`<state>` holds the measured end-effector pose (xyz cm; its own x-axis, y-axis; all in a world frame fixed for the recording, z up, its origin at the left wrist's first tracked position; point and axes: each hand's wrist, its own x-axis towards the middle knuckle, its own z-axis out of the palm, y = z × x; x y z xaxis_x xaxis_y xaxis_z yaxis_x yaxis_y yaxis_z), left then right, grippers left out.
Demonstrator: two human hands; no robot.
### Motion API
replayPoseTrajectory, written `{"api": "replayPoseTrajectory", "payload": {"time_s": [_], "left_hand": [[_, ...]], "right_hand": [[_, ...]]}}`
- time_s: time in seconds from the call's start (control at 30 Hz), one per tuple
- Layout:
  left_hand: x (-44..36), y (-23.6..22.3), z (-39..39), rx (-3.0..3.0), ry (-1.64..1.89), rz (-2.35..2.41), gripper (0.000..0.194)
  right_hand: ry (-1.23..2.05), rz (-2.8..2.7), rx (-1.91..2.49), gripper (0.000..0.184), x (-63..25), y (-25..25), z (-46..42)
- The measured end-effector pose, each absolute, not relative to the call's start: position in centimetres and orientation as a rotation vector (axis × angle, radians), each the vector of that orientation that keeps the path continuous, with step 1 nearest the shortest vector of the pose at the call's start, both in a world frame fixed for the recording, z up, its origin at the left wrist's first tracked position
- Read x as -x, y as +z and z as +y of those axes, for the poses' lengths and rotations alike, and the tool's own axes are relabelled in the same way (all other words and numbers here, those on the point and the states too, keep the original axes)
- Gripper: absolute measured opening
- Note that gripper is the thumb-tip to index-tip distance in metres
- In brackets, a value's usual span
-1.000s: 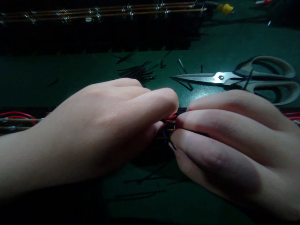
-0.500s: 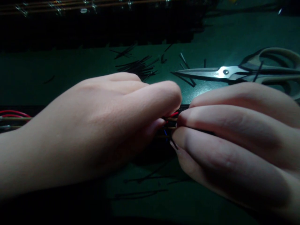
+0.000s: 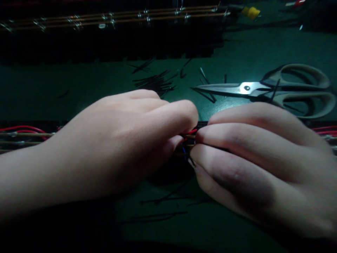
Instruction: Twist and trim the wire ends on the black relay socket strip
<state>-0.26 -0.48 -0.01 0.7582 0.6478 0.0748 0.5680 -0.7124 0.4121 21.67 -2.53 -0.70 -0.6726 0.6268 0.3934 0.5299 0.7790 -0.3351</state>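
Note:
A long dark assembly runs crosswise beneath both hands, with thin brass-coloured rods and red wires along it. My left hand is closed over it, thumb and curled forefinger together at the wires; what they pinch is hidden. Close on its right, my right hand has its fingers pressed together on a thin black strip that looks like a cable tie. Between the fingertips a bit of blue wire shows beside the rods.
Scissors lie beyond my right hand on the green table. Short black offcuts are heaped behind my left hand. Longer black strips lie nearer me. Another rod assembly with a yellow connector stretches along the back.
The view has shifted slightly, showing more of the back assembly and the whole scissors. Both hands keep nearly the same grip and place on the assembly.

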Motion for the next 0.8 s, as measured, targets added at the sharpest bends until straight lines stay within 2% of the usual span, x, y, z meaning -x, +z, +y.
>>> {"api": "replayPoseTrajectory", "payload": {"time_s": [0.67,0.8], "left_hand": [[-0.17,-0.11,-0.47,-2.625,0.348,0.957,0.018],[-0.21,-0.03,-0.46,-2.627,0.346,0.949,0.016]], "right_hand": [[0.066,-2.537,0.605,0.007,-22.13,-1.02,-1.65],[0.062,-2.551,0.613,0.012,-22.17,-1.01,-1.74]]}}
